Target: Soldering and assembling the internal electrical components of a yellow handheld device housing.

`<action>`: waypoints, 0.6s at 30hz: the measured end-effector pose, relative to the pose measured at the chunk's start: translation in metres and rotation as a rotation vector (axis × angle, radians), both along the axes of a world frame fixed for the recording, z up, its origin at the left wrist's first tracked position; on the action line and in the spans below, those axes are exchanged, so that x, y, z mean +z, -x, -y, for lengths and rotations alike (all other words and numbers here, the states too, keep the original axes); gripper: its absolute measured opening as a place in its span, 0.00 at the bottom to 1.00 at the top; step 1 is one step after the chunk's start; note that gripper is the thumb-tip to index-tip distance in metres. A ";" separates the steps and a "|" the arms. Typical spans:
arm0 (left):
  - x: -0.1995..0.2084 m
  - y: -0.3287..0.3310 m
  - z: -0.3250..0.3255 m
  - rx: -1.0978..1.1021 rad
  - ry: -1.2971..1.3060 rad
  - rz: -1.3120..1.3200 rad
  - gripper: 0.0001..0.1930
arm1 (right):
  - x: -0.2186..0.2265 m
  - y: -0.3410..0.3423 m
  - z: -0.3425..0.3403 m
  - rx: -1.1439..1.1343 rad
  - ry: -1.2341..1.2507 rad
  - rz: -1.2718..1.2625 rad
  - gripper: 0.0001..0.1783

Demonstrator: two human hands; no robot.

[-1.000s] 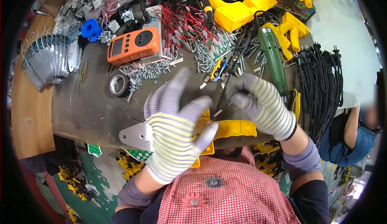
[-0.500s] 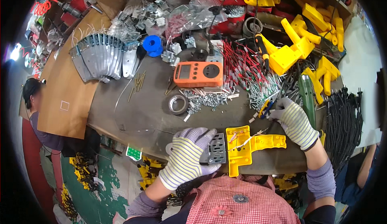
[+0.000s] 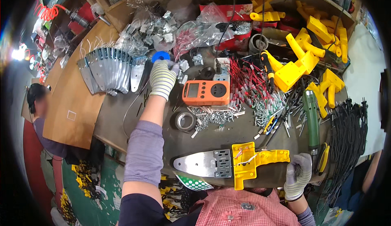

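Observation:
My left hand [image 3: 162, 79], in a striped glove, reaches far forward to the near edge of a blue spool [image 3: 160, 56]. Its thumb stands apart from the fingers; the fingertips are partly hidden. At the table's front edge my right hand [image 3: 298, 176] is closed, its fingers curled toward the palm; what they hold, if anything, cannot be made out. It is beside the end of a yellow plastic handle shell [image 3: 243, 173], which lies hollow side up with thin wires inside. A slotted metal plate with a rounded tip [image 3: 199, 163] lies against the shell's left side.
An orange meter [image 3: 206, 92] and a tape roll [image 3: 185, 121] stand mid-table, with scattered screws [image 3: 214, 118] nearby. Metal plates [image 3: 106, 73] fan out at left. A green electric screwdriver [image 3: 311, 120], yellow-handled pliers [image 3: 324, 159] and black cords [image 3: 348, 144] lie at right. A co-worker [image 3: 38, 116] sits left.
My left hand has left the metal plate and reached forward to the blue spool. My right hand has come back from the pliers and wires to the table's front edge. The view has shifted slightly.

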State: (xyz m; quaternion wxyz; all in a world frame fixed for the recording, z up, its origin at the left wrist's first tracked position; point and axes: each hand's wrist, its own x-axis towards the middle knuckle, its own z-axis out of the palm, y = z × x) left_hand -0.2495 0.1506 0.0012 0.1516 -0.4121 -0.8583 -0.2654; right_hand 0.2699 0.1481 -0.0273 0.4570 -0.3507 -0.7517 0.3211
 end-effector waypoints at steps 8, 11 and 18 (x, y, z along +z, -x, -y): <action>0.028 -0.025 0.067 0.086 -0.124 0.001 0.11 | 0.001 0.001 -0.008 0.005 0.135 -0.070 0.15; 0.016 -0.032 0.105 0.093 -0.330 0.410 0.11 | 0.001 -0.001 -0.011 0.049 0.135 -0.088 0.14; 0.049 -0.172 0.120 -0.314 -0.770 1.129 0.11 | 0.028 -0.004 -0.008 0.100 -0.155 -0.028 0.13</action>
